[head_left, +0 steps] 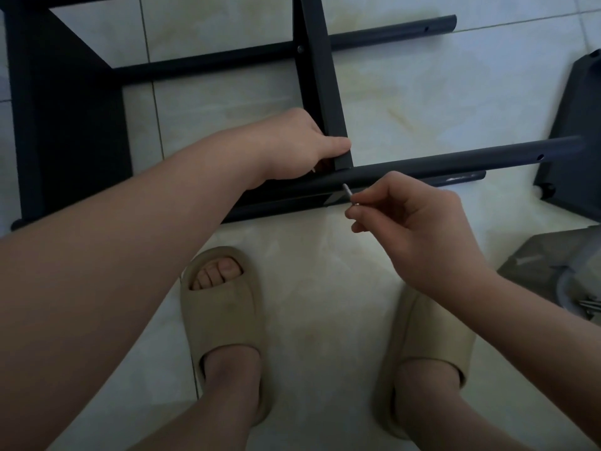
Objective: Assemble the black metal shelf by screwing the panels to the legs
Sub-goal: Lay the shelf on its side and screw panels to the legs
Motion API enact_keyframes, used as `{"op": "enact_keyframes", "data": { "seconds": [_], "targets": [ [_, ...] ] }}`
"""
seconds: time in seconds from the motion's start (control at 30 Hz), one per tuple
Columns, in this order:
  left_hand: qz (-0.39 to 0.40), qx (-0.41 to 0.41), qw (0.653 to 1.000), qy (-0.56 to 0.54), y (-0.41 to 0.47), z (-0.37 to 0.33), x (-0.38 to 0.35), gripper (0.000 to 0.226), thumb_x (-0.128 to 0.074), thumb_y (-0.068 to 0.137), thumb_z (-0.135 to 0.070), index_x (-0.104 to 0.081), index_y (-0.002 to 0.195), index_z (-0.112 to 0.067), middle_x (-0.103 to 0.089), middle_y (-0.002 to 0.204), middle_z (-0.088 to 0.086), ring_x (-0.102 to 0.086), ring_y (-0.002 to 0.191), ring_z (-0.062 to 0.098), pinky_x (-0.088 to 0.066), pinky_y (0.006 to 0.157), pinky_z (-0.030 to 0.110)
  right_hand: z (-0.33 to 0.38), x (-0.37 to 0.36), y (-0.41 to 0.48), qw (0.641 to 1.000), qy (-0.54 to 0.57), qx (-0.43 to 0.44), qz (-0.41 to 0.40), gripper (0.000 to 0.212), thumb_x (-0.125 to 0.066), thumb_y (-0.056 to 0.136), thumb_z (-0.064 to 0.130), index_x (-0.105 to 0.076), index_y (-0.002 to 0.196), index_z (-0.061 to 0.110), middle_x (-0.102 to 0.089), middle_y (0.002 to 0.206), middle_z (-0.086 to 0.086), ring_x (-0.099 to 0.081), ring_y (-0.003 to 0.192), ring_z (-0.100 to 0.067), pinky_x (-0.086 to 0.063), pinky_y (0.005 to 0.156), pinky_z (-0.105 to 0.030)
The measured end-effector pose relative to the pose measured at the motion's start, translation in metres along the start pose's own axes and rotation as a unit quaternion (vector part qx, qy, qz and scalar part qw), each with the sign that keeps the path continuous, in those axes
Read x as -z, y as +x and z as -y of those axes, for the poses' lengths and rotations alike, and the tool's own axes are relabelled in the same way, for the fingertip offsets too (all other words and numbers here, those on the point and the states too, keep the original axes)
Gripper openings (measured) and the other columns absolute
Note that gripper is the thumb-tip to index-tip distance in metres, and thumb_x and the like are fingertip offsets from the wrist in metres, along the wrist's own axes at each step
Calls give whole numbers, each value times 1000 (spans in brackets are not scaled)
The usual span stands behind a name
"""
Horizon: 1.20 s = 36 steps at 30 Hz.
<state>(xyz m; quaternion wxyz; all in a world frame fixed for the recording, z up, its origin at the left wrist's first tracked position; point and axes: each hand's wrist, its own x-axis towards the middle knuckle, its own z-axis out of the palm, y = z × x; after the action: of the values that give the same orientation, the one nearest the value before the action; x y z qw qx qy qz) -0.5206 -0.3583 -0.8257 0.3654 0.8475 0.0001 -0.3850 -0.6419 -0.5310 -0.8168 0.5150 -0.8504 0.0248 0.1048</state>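
Observation:
The black metal shelf lies on its side on the tiled floor. A narrow black panel runs from the top down to a near tubular leg. My left hand grips the panel's lower end where it meets that leg. My right hand pinches a small silver screw, its tip just below the leg, close to the joint. A far leg crosses behind the panel, with a screw head visible at their joint. A wide black panel stands at the left.
Another black panel leans at the right edge. A grey bag with metal parts lies at lower right. My feet in beige slippers stand just below the shelf. A second lower tube lies under the near leg.

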Motion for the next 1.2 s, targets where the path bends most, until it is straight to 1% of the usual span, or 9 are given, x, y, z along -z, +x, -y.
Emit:
{"op": "enact_keyframes", "data": {
  "seconds": [0.23, 0.43, 0.57, 0.63, 0.8, 0.9, 0.97, 1.1, 1.2],
  "targets": [
    [13, -2, 1000, 7, 0, -1, 2, 47, -59, 94, -54, -77, 93, -11, -75, 94, 7, -64, 83, 21, -47, 76, 32, 0, -5, 14, 1000, 20, -24, -3, 8, -72, 92, 7, -69, 89, 14, -74, 79, 6, -72, 71, -6, -58, 74, -26],
    [12, -1, 999, 30, 0, -2, 3, 49, -56, 95, -55, -76, 95, -10, -74, 98, 9, -67, 93, 26, -50, 85, 38, 4, -8, 15, 996, 61, -64, -4, 20, -72, 91, 5, -66, 82, 22, -73, 76, 3, -72, 67, -10, -57, 70, -23],
    [9, -5, 999, 42, -1, -3, 3, 50, -55, 97, -54, -74, 94, -9, -69, 88, 7, -59, 80, 23, -44, 72, 33, 10, -13, 15, 990, 103, -94, -18, 17, -71, 91, 2, -67, 81, 15, -73, 75, 0, -71, 62, -11, -57, 66, -19],
    [8, -4, 999, 42, -1, -2, 3, 50, -54, 97, -54, -74, 95, -9, -69, 88, 7, -57, 78, 21, -42, 71, 33, 12, -14, 16, 988, 114, -104, -16, 16, -71, 91, 2, -67, 81, 13, -73, 74, -1, -71, 61, -11, -56, 64, -19],
    [1, -1, 999, 45, -2, -1, 3, 53, -53, 97, -55, -70, 85, -6, -57, 70, 3, -50, 67, 19, -36, 61, 32, 14, -14, 19, 981, 144, -126, -17, 21, -69, 92, 1, -65, 76, 14, -73, 67, 0, -70, 58, -13, -60, 65, -25],
    [-7, -3, 999, 45, -3, -1, 3, 51, -54, 97, -54, -65, 75, -9, -51, 61, 0, -46, 60, 18, -32, 57, 32, 13, -13, 21, 986, 121, -112, -10, 23, -71, 91, 2, -65, 75, 16, -74, 68, 1, -72, 61, -13, -60, 66, -24],
    [-10, -4, 999, 47, -4, -1, 3, 53, -54, 97, -53, -65, 76, -7, -49, 61, 0, -44, 59, 18, -32, 56, 32, 12, -12, 21, 990, 98, -98, -7, 22, -71, 91, 3, -65, 76, 17, -74, 71, 0, -73, 63, -11, -59, 67, -23],
    [-10, -4, 999, 48, -4, -1, 3, 54, -54, 98, -52, -60, 70, -7, -47, 60, 1, -43, 59, 19, -31, 55, 32, 10, -13, 16, 999, -22, -29, -6, 20, -71, 92, 6, -64, 80, 20, -72, 73, 8, -71, 67, -6, -58, 71, -27],
    [-12, -4, 999, 43, -4, 0, 2, 54, -54, 97, -53, -65, 76, -5, -49, 61, 1, -44, 60, 19, -33, 57, 31, 11, -13, 21, 997, 22, -75, -10, 22, -72, 91, 7, -63, 76, 21, -73, 69, 3, -72, 65, -8, -61, 74, -34]
  ]
}}
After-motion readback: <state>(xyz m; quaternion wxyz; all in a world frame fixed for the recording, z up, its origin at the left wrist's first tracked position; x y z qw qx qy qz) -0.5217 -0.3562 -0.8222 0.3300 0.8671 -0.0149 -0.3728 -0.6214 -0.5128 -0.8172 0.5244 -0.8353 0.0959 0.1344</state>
